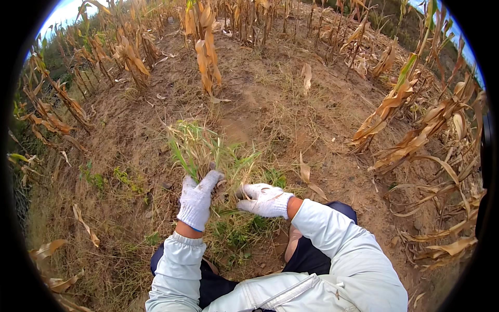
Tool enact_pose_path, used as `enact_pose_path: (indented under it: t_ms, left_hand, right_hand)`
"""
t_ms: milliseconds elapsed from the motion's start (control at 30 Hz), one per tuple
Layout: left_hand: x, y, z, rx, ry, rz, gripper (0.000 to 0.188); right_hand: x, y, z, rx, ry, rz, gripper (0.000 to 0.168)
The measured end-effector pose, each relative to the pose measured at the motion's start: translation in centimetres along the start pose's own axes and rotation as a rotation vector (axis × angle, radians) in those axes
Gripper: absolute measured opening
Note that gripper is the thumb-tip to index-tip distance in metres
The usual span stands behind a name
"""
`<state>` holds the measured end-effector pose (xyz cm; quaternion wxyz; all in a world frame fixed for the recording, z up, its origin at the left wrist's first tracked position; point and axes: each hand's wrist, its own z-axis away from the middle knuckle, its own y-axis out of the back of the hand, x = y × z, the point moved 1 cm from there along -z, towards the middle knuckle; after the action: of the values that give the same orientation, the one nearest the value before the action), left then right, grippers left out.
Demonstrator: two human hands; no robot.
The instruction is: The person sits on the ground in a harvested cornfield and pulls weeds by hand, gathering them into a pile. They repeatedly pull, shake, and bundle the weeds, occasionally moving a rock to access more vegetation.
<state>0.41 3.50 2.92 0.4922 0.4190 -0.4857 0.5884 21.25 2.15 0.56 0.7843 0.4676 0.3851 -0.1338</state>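
Observation:
My left hand (197, 201), in a white knitted glove, is closed around a bunch of green and straw-coloured grass (195, 146). The blades fan out upward beyond the fingers. My right hand (265, 199), gloved the same way, comes in from the right with thumb and fingers curled among loose grass stems (249, 165). Its fingertips look soiled, and whether they pinch any stems is hard to see. Low green weeds and cut-looking dry grass (237, 236) cover the soil below both hands, between my knees.
Dry maize stalks stand ahead (206, 50), at the left (58, 105) and at the right (390, 109). Fallen maize leaves (306, 171) lie on the sloping brown soil (335, 218). Small green weeds (93, 177) grow on the left.

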Motion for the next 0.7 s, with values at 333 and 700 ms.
enact_pose_path:
  t_ms: [333,700]
  left_hand:
    - [-0.6,-1.7,0.2,-0.137,-0.206,-0.353,0.030]
    - [-2.8,-2.9,0.7,-0.155,-0.439,-0.494,0.027]
  right_hand:
    - [-0.7,1.2,0.3,0.072,-0.070,-0.315,0.047]
    - [0.6,0.2,-0.2,0.174,-0.083,-0.225,0.072]
